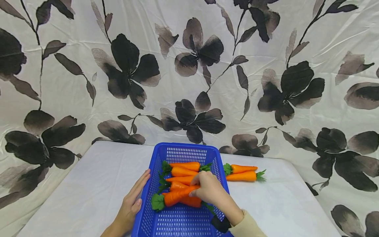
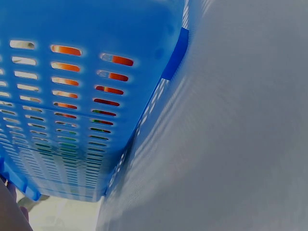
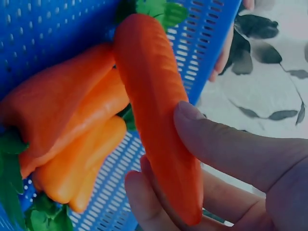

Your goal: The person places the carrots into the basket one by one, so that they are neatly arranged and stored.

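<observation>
My right hand (image 1: 209, 188) pinches a carrot (image 3: 156, 110) by its narrow end, thumb on one side and fingers on the other. Its leafy green top points left in the head view, over the blue basket (image 1: 220, 164). Beneath and behind it, several more carrots (image 1: 183, 171) lie in the basket, leaves facing different ways. Against the basket's left wall rests my left hand (image 1: 130, 204), its fingers straight along the outside. The left wrist view mostly shows the slotted blue wall (image 2: 82, 19), with orange showing through the slots.
Two carrots (image 1: 241, 177) lie on the white table (image 1: 275, 197) just right of the basket. Behind the table hangs a white cloth (image 1: 237, 131) with dark flowers. A black object (image 1: 220, 224) sits at my right wrist, over the basket's near right corner.
</observation>
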Available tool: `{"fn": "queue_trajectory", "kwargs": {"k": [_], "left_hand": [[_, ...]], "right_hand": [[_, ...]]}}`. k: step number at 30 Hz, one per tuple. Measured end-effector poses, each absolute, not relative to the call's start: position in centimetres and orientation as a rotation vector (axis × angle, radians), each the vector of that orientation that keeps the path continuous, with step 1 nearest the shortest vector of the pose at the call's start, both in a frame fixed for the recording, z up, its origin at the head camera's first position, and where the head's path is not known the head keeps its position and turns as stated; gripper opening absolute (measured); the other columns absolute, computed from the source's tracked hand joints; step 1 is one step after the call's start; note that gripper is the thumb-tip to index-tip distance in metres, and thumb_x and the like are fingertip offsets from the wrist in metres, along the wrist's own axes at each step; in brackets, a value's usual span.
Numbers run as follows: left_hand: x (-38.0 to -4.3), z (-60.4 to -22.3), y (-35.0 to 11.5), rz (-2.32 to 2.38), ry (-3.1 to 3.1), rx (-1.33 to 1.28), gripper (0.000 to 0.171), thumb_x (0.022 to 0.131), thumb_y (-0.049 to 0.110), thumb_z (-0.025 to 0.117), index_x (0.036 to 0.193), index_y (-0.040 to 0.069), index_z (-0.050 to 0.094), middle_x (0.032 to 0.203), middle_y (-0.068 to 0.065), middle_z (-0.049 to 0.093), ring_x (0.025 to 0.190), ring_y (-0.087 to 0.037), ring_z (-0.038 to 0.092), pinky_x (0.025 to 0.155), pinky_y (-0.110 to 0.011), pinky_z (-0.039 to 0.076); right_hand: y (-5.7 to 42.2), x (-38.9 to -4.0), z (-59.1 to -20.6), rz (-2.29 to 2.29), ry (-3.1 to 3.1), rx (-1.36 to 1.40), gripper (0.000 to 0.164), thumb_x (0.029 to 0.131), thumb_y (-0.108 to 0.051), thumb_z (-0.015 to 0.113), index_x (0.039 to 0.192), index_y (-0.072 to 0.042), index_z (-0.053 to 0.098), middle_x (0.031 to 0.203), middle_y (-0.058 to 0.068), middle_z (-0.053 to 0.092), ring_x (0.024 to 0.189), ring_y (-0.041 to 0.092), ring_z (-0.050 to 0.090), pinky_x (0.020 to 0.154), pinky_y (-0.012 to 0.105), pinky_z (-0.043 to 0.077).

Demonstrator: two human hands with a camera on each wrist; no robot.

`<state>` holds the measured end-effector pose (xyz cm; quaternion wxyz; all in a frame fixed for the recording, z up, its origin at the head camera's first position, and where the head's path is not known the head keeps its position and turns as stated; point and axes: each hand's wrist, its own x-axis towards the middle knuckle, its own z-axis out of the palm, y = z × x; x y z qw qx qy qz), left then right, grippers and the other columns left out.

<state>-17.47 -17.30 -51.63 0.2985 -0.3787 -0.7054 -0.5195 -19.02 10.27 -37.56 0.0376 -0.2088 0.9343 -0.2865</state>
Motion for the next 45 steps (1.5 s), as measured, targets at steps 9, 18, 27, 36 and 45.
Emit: {"fn": "queue_trajectory", "kwargs": {"k": [9,18,27,36,45], "left_hand": [[-17.4,-51.4,-17.2,-1.365,-1.870,-1.005,0.052,0.102,0.012,0.029,0.144,-0.017,0.034,0.152,-0.035,0.030,0.146,-0.036,0.027,0.116,-0.024,0.023],[-17.5,-51.4,-17.2,-1.350,-1.860,-1.010,0.052,0.103,0.014,0.028,0.143,-0.018,0.035,0.151,-0.036,0.030,0.146,-0.037,0.027,0.117,-0.024,0.022],[-17.3,-51.4,-17.2,-1.376,-1.880,-1.004,0.052,0.102,0.011,0.029,0.145,-0.017,0.033,0.153,-0.035,0.029,0.147,-0.035,0.026,0.116,-0.023,0.023],[-17.4,-51.5,-17.3,-1.362,-1.877,-1.008,0.052,0.102,0.012,0.029,0.145,-0.017,0.034,0.152,-0.035,0.029,0.147,-0.035,0.027,0.116,-0.023,0.023],[-17.5,-51.7,-17.3,-1.369,-1.873,-1.001,0.052,0.100,0.011,0.030,0.144,-0.016,0.035,0.152,-0.035,0.030,0.146,-0.035,0.027,0.115,-0.023,0.024]], "right_hand": [[10.3,-18.6,-37.8,-0.691,2.839,-0.625,0.022,0.072,-0.013,0.088,0.086,-0.003,0.076,0.079,0.002,0.070,0.074,0.017,0.063,0.071,0.035,0.057],[9.3,-18.5,-38.3,-0.504,2.774,-0.451,0.023,0.068,-0.015,0.091,0.074,-0.013,0.069,0.073,-0.003,0.061,0.068,0.015,0.055,0.073,0.036,0.056],[8.7,-18.6,-39.0,-0.180,2.844,-0.523,0.038,0.058,-0.016,0.095,0.072,-0.013,0.060,0.066,-0.003,0.054,0.060,0.017,0.052,0.055,0.033,0.049],[7.9,-19.1,-40.5,0.104,2.878,-0.480,0.056,0.048,-0.027,0.100,0.091,-0.013,0.068,0.082,0.002,0.063,0.075,0.024,0.063,0.065,0.040,0.056],[7.3,-19.1,-41.2,0.140,2.842,-0.462,0.068,0.060,-0.035,0.094,0.119,-0.011,0.069,0.104,0.011,0.069,0.091,0.028,0.066,0.089,0.046,0.055]]}}
